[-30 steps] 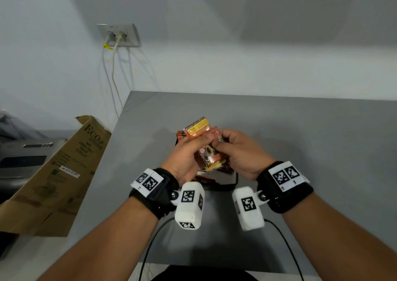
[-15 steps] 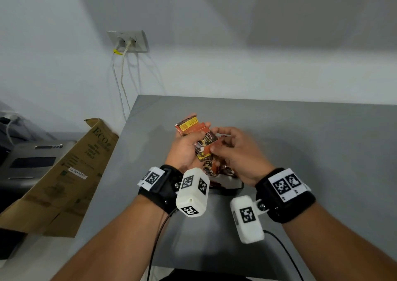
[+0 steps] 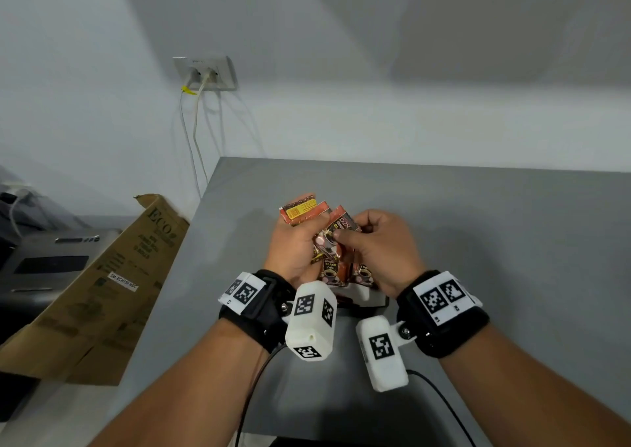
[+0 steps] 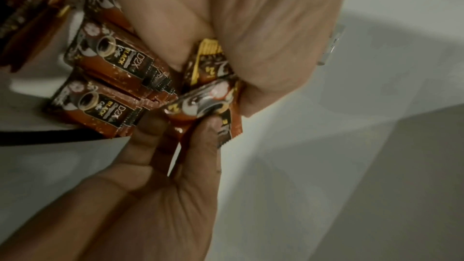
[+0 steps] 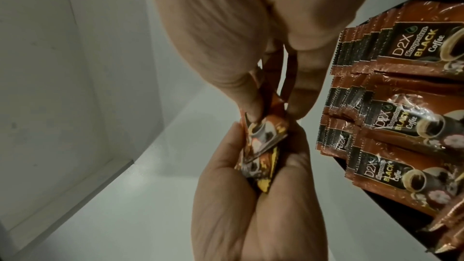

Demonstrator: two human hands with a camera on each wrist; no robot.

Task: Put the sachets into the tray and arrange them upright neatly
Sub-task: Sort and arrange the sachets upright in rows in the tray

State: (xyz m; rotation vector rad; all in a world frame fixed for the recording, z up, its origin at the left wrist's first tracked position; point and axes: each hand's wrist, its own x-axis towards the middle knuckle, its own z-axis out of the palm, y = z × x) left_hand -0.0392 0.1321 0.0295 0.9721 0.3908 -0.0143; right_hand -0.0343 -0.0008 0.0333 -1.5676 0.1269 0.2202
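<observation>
My left hand (image 3: 294, 241) grips a small bundle of orange-brown coffee sachets (image 3: 302, 210), their tops fanned out above the fingers. My right hand (image 3: 346, 235) pinches one sachet (image 3: 336, 231) at the bundle's right side between thumb and forefinger. The right wrist view shows this sachet (image 5: 262, 137) bent between both hands. Just below them sits the white tray (image 3: 373, 299) with a black rim. It holds rows of upright sachets (image 3: 333, 270), also seen from close by as packed sachets (image 5: 401, 126). My wrists hide most of the tray.
The tray sits near the front left of a grey table (image 3: 495, 241). A brown cardboard box (image 3: 102, 286) leans beside the table's left edge, with a grey device (image 3: 41, 265) behind it. Cables hang from a wall socket (image 3: 205, 72).
Both hands have come lower, closer to the tray. My right hand has drawn one sachet partly away from the bundle held in my left hand.
</observation>
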